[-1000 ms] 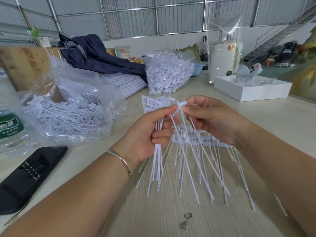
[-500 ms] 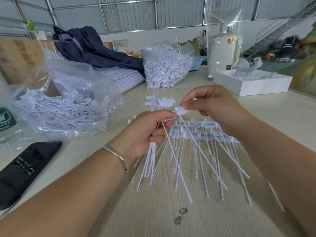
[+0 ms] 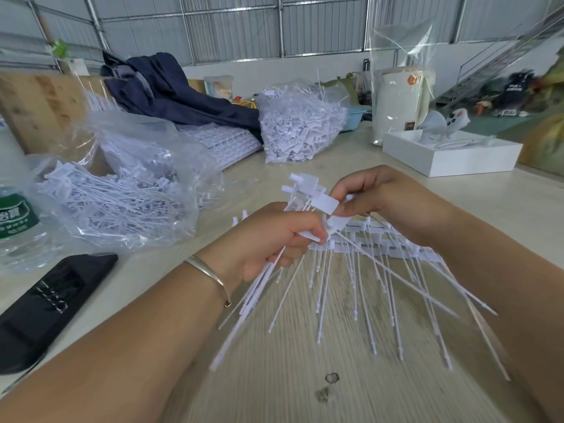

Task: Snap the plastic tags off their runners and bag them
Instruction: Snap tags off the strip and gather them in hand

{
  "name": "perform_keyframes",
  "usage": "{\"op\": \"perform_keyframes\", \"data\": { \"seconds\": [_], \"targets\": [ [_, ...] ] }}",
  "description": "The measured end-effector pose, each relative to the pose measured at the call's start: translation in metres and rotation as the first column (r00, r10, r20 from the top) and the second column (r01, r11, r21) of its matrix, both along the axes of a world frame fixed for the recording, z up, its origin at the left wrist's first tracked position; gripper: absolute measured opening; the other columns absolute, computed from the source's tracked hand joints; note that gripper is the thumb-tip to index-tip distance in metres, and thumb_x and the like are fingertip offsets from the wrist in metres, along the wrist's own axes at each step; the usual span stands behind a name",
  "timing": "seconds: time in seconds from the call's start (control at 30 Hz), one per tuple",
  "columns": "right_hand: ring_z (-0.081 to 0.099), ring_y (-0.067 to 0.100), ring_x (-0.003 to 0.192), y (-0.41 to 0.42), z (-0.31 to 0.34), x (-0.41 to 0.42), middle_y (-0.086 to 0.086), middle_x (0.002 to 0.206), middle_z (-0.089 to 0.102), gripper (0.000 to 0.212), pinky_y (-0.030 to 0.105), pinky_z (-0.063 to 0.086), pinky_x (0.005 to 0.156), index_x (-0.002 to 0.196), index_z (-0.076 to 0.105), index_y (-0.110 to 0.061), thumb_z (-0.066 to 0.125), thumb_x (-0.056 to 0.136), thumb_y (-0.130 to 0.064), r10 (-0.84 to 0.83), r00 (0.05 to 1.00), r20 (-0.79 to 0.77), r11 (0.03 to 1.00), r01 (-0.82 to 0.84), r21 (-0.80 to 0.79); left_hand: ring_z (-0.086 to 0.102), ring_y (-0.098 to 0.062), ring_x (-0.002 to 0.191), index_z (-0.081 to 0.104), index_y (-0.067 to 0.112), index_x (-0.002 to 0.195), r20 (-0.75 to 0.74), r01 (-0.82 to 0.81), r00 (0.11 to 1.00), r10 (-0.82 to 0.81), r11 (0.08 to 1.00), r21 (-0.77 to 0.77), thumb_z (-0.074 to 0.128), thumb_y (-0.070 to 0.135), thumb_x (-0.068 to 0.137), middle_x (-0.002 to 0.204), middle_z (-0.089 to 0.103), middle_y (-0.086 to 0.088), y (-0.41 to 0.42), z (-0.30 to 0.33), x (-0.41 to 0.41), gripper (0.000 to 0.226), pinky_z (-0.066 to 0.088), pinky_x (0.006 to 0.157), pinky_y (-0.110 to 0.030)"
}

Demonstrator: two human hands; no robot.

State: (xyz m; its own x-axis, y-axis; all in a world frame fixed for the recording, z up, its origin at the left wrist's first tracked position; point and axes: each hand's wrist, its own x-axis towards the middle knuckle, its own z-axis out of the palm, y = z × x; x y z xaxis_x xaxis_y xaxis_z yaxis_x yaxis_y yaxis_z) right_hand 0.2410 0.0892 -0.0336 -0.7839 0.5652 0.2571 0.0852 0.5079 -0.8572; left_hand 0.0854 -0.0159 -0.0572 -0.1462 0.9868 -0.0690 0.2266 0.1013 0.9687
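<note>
My left hand (image 3: 271,239) grips a bundle of loose white plastic tags (image 3: 262,282); their flat heads stick up above my fist and their thin tails fan down toward me. My right hand (image 3: 375,196) pinches the flat head of one tag (image 3: 325,204) just above the left fist. Under both hands a runner of attached tags (image 3: 381,248) lies on the table, its long tails spread toward me. An open clear bag of loose tags (image 3: 122,190) lies at the left.
A second clear bag stuffed with tags (image 3: 300,126) stands at the back, beside stacked white runners (image 3: 225,141) and a dark blue garment (image 3: 171,93). A water bottle (image 3: 15,221) and a black case (image 3: 45,300) sit at left, a white box (image 3: 451,154) at right.
My right hand has pulled one tag off toward the left-hand bundle and now holds its head against the bundle's top. Both hands have dropped slightly toward the runner.
</note>
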Motion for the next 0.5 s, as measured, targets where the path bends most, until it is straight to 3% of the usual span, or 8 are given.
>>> {"op": "perform_keyframes", "data": {
  "seconds": [0.07,0.17,0.3,0.4,0.5],
  "targets": [
    [0.035,0.027,0.077,0.0008,-0.0001,-0.0001,0.030,0.078,0.050,0.016,0.036,0.024,0.069,0.073,0.072,-0.007,0.065,0.075,0.007,0.019,1.000,0.011,0.999,-0.018,-0.035,0.019,-0.010,0.039,0.047,0.023,0.051,-0.024,-0.009,1.000,0.009,1.000,-0.029,0.061,0.009,0.073,0.048,0.024,0.004,-0.0005,0.0001,0.0001,0.030,0.017,0.038,-0.015],
    [0.031,0.027,0.072,0.0052,-0.0023,0.0002,0.018,0.073,0.051,0.020,0.031,0.024,0.059,0.066,0.072,-0.010,0.066,0.073,0.007,-0.011,1.000,0.009,0.998,0.011,-0.060,0.019,-0.010,0.039,0.045,0.020,0.057,-0.030,-0.016,0.999,0.015,0.999,-0.029,0.061,0.009,0.073,0.048,0.024,0.004,-0.0004,0.0000,-0.0018,0.025,0.017,0.039,-0.015],
    [0.030,0.027,0.066,0.0059,-0.0060,0.0006,0.022,0.075,0.050,0.018,0.026,0.028,0.056,0.072,0.069,-0.007,0.058,0.080,0.005,-0.069,0.998,-0.007,0.996,0.069,-0.048,0.025,-0.008,0.040,0.045,0.024,0.061,0.068,-0.001,0.998,-0.001,1.000,0.020,0.069,-0.001,0.078,0.050,0.030,0.008,0.0021,-0.0027,-0.0062,0.039,0.022,0.037,-0.015],
    [0.031,0.023,0.059,0.0050,-0.0045,0.0000,0.020,0.076,0.043,0.024,0.026,0.029,0.053,0.073,0.062,-0.003,0.044,0.080,0.010,-0.138,0.990,-0.044,0.984,0.132,-0.118,0.032,-0.006,0.040,0.054,0.018,0.066,0.114,-0.039,0.993,0.035,0.999,0.034,0.071,-0.004,0.078,0.051,0.039,0.007,0.0032,-0.0050,-0.0063,0.031,0.023,0.036,-0.015],
    [0.031,0.023,0.057,0.0010,-0.0010,-0.0028,0.022,0.076,0.040,0.028,0.031,0.028,0.054,0.071,0.057,0.000,0.035,0.079,0.014,-0.171,0.984,-0.049,0.972,0.160,-0.171,0.033,-0.008,0.046,0.058,0.012,0.078,0.176,-0.075,0.982,0.067,0.996,0.038,0.069,0.007,0.085,0.056,0.042,0.002,0.0039,-0.0072,-0.0074,0.014,0.023,0.035,-0.016]
  ]
}}
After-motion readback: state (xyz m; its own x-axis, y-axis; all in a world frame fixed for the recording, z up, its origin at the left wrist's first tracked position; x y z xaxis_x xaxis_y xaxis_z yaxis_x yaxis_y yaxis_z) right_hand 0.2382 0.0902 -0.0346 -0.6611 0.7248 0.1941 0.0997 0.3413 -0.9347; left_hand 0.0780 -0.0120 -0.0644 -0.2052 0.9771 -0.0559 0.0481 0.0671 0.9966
